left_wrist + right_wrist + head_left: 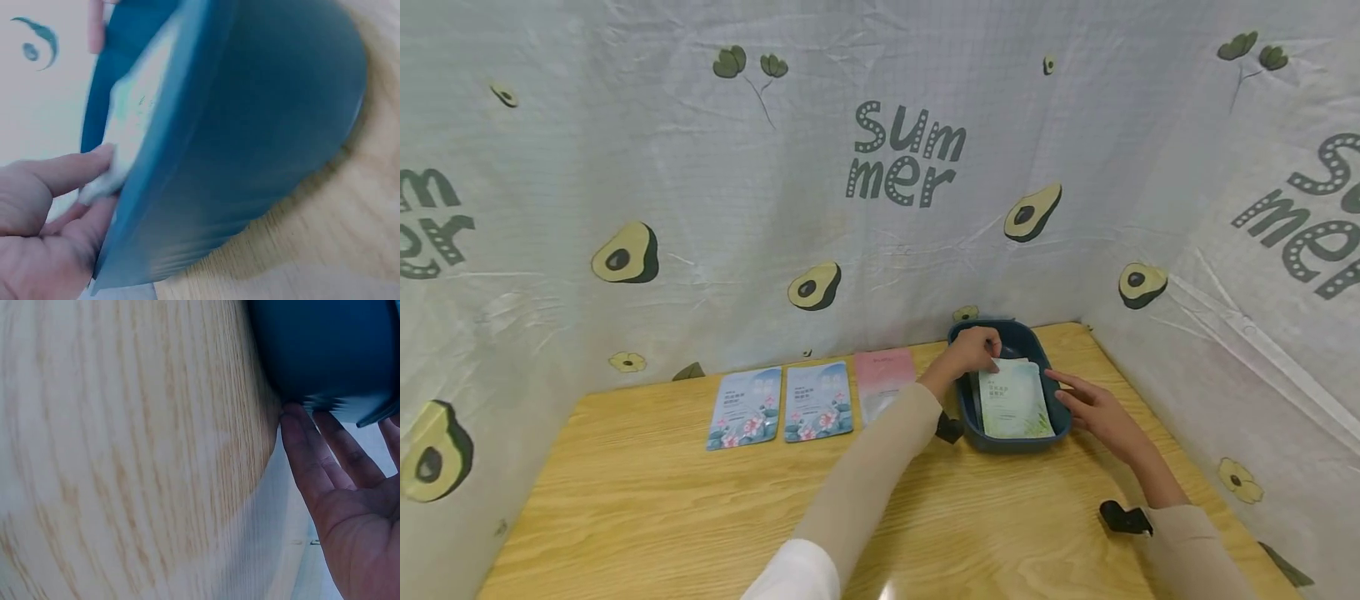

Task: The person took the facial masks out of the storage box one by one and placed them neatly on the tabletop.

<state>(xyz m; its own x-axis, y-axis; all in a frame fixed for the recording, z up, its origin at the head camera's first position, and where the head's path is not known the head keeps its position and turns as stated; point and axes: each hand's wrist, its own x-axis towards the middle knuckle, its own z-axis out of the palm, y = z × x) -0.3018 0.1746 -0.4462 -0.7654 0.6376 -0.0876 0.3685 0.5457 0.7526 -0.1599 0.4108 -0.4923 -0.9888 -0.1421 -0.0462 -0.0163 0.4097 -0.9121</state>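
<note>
A dark blue plastic bin stands at the table's right, with a pale green sachet lying in it. My left hand reaches over the bin's left side and pinches the sachet's top edge between thumb and fingers. In the left wrist view the sachet looks blurred near the bin wall. At the bin's right side is my right hand, its fingers extended against the outer wall and rim. From the right wrist view, those fingers touch the bin low down. What lies beneath the sachet is mostly hidden.
Two blue floral sachets lie flat left of the bin. Beside them is a pink sachet, partly covered by my left sleeve. A white printed curtain hangs behind the wooden table and along its sides.
</note>
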